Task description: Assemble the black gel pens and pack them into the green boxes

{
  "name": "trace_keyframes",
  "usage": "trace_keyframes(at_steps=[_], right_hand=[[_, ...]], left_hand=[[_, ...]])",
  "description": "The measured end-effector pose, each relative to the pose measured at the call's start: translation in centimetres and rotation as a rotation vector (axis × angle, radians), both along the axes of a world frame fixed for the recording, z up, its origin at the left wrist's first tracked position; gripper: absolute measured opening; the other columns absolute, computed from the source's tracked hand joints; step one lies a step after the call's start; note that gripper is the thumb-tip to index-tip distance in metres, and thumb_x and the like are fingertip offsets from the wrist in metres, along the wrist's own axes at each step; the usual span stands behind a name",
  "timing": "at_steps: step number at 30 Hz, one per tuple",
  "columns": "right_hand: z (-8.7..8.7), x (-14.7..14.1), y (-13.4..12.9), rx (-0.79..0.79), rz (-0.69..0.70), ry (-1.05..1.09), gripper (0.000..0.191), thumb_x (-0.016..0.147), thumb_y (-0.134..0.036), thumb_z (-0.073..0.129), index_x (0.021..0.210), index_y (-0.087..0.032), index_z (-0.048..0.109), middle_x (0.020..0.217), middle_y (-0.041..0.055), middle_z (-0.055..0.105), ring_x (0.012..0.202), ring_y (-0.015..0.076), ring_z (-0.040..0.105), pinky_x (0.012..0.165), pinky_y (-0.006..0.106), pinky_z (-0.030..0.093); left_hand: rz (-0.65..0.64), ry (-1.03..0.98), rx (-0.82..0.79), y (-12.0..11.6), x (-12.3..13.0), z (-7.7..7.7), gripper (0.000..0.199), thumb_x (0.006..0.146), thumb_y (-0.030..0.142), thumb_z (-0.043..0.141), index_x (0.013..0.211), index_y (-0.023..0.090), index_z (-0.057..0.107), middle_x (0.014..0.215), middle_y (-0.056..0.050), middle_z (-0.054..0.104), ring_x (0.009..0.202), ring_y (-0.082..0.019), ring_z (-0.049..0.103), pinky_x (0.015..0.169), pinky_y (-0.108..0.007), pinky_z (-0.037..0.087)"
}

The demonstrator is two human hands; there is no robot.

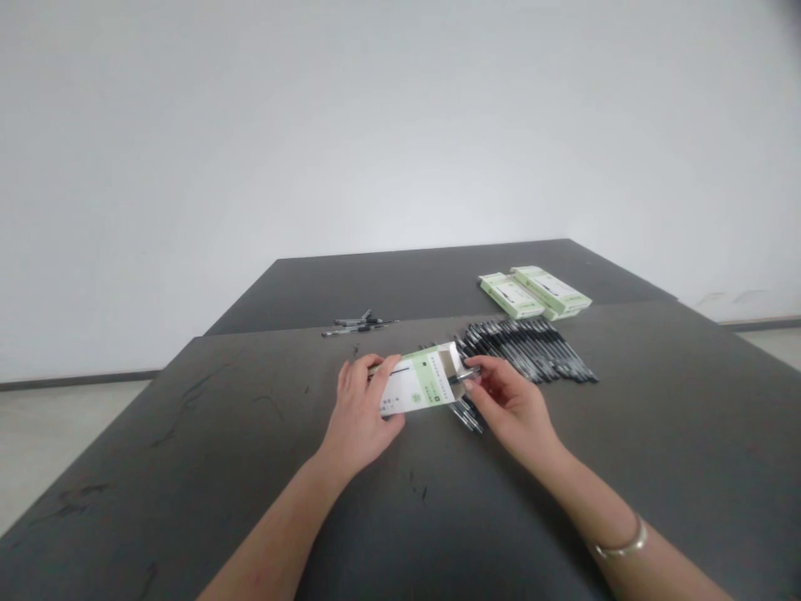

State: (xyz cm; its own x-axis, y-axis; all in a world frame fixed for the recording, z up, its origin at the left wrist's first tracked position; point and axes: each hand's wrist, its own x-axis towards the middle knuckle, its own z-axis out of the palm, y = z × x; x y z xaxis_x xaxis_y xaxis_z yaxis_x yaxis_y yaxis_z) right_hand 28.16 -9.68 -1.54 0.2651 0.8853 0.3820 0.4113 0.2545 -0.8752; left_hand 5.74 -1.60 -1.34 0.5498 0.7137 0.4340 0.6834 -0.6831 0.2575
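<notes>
A white and light-green pen box (418, 382) is gripped by my left hand (363, 409), fingers over its top and thumb along the near edge. Its open end faces right, toward my right hand (510, 401). Between the right thumb and fingers is a pen (464, 376), one end of it inside the box's opening. Beneath and beyond the box lies a spread of black and clear pens (526, 346), side by side on the table. Part of that spread is hidden by the box and my right hand.
A few loose pens (360, 324) lie farther back to the left on the dark table (206, 467). Several green and white boxes (544, 292) are stacked at the back right. Behind the table's far edge stands a plain pale wall (388, 125).
</notes>
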Motion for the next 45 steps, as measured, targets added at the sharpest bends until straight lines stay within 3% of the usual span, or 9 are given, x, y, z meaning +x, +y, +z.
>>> trace_keyframes(at_steps=[4, 7, 23, 30, 34, 39, 45], right_hand=[[0.6, -0.3, -0.3, 0.034, -0.068, -0.28, 0.025, 0.09, -0.028, 0.056, 0.113, -0.018, 0.059, 0.085, 0.0044, 0.061, 0.068, 0.0152, 0.056, 0.064, 0.029, 0.049], [1.0, -0.5, -0.4, 0.042, -0.075, -0.364, 0.025, 0.09, -0.027, 0.055, 0.113, -0.017, 0.059, 0.091, 0.0066, 0.059, 0.071, 0.0158, 0.057, 0.066, 0.03, 0.049], [0.8, -0.5, -0.3, 0.024, -0.094, -0.328, 0.022, 0.09, -0.028, 0.054, 0.109, -0.019, 0.055, 0.09, 0.0056, 0.059, 0.067, 0.0154, 0.056, 0.062, 0.029, 0.048], [0.9, 0.1, -0.4, -0.024, -0.126, -0.262, 0.015, 0.092, -0.027, 0.048, 0.099, -0.019, 0.059, 0.085, 0.005, 0.061, 0.07, 0.0164, 0.058, 0.06, 0.027, 0.046], [0.1, 0.3, 0.1, -0.117, -0.062, -0.456, 0.015, 0.089, -0.023, 0.051, 0.087, -0.018, 0.065, 0.085, 0.005, 0.062, 0.07, 0.0163, 0.059, 0.067, 0.029, 0.045], [-0.9, -0.2, 0.2, -0.295, -0.023, -0.706, 0.018, 0.089, -0.029, 0.055, 0.095, -0.02, 0.07, 0.094, 0.0061, 0.065, 0.078, 0.0199, 0.063, 0.067, 0.03, 0.046], [-0.9, -0.6, 0.1, -0.316, -0.057, -0.805, 0.015, 0.088, -0.031, 0.058, 0.093, -0.021, 0.068, 0.093, 0.0054, 0.066, 0.081, 0.0203, 0.064, 0.064, 0.028, 0.044]], left_hand=[[0.002, -0.007, 0.006, -0.1, 0.0, 0.0, 0.073, 0.067, 0.014, 0.06, 0.136, 0.022, 0.039, 0.124, -0.011, 0.042, 0.12, -0.031, 0.041, 0.108, -0.054, 0.031], [-0.001, -0.005, 0.008, -0.1, 0.0, 0.0, 0.072, 0.067, 0.014, 0.06, 0.136, 0.021, 0.039, 0.124, -0.012, 0.041, 0.12, -0.031, 0.041, 0.109, -0.053, 0.03], [0.0, -0.009, 0.007, -0.1, 0.1, 0.1, 0.073, 0.068, 0.014, 0.061, 0.137, 0.023, 0.037, 0.124, -0.011, 0.042, 0.119, -0.031, 0.042, 0.109, -0.054, 0.03], [0.076, -0.021, 0.028, 0.1, 0.0, 0.0, 0.073, 0.068, 0.015, 0.061, 0.137, 0.023, 0.039, 0.124, -0.012, 0.041, 0.122, -0.031, 0.041, 0.107, -0.053, 0.031], [0.134, -0.034, 0.042, 0.2, 0.0, -0.1, 0.072, 0.068, 0.016, 0.062, 0.136, 0.023, 0.039, 0.122, -0.011, 0.042, 0.12, -0.031, 0.042, 0.107, -0.052, 0.032], [0.166, -0.041, 0.062, 0.1, 0.1, 0.0, 0.071, 0.068, 0.017, 0.063, 0.135, 0.023, 0.039, 0.121, -0.012, 0.042, 0.119, -0.032, 0.042, 0.106, -0.052, 0.033], [0.166, -0.048, 0.061, 0.2, 0.1, -0.1, 0.072, 0.068, 0.016, 0.063, 0.136, 0.024, 0.038, 0.121, -0.011, 0.043, 0.118, -0.032, 0.043, 0.105, -0.051, 0.034]])
